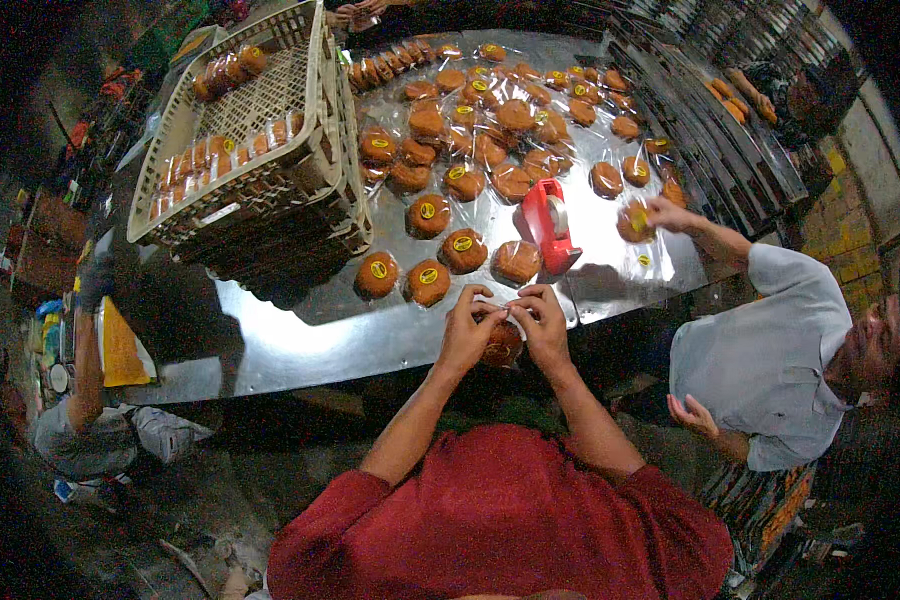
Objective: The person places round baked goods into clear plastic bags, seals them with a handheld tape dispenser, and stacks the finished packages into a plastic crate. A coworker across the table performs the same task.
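Observation:
My left hand [465, 328] and my right hand [542, 324] pinch the gathered top of a clear plastic bag between their fingertips, at the table's front edge. A round brown bun [502, 345] in this bag hangs below my fingers, partly covered by them. Just beyond lies a wrapped bun [516, 262], and to its right stands a red tape dispenser [551, 226] with a roll of tape. Several wrapped buns with yellow round stickers, among them one bun [463, 250], lie to the left and farther back on the metal table [330, 341].
Stacked plastic crates [349, 161] holding wrapped buns stand at the left. A co-worker in a grey shirt [757, 352] touches a bun [636, 221] at the right. Dark metal trays [720, 150] lie at the back right. Another person's arm [88, 360] is at the far left.

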Demonstrator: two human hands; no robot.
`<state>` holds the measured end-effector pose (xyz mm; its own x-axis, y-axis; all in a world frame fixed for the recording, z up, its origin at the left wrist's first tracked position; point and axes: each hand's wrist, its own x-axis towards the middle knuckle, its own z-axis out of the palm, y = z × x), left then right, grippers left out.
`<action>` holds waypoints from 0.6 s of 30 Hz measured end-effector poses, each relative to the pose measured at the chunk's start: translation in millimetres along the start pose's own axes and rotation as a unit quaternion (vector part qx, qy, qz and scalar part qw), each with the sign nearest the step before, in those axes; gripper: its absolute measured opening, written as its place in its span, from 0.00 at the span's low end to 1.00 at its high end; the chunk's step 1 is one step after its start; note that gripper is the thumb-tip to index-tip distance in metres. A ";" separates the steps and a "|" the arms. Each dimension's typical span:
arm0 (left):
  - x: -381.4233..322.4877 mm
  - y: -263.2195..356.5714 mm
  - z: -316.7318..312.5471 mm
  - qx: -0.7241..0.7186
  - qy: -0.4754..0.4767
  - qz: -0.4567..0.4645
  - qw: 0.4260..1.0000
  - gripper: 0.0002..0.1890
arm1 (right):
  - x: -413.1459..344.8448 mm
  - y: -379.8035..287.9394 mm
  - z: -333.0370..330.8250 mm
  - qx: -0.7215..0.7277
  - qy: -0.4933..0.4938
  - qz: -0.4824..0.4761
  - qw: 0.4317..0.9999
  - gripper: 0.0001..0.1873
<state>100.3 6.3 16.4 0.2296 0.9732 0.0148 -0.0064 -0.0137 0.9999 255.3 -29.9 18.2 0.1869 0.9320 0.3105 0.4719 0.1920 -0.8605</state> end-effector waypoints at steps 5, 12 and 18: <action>20.3 -19.5 12.1 -0.033 -0.037 -0.002 0.999 0.14 | 14.2 35.0 -12.4 0.182 -0.058 0.212 0.958 0.08; 41.9 -10.2 35.9 0.050 0.076 0.061 0.994 0.09 | 33.6 41.4 -18.7 -0.086 -0.034 -0.023 0.995 0.07; 71.0 -61.5 75.6 -0.046 0.023 -0.110 0.993 0.12 | 55.1 53.9 -30.6 0.122 0.047 0.165 0.978 0.08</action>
<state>190.6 58.9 -43.9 0.1907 0.9598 -0.2060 -0.0500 0.2191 0.9744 317.4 22.4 1.3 0.3787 0.9252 0.0254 0.1545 -0.0361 -0.9873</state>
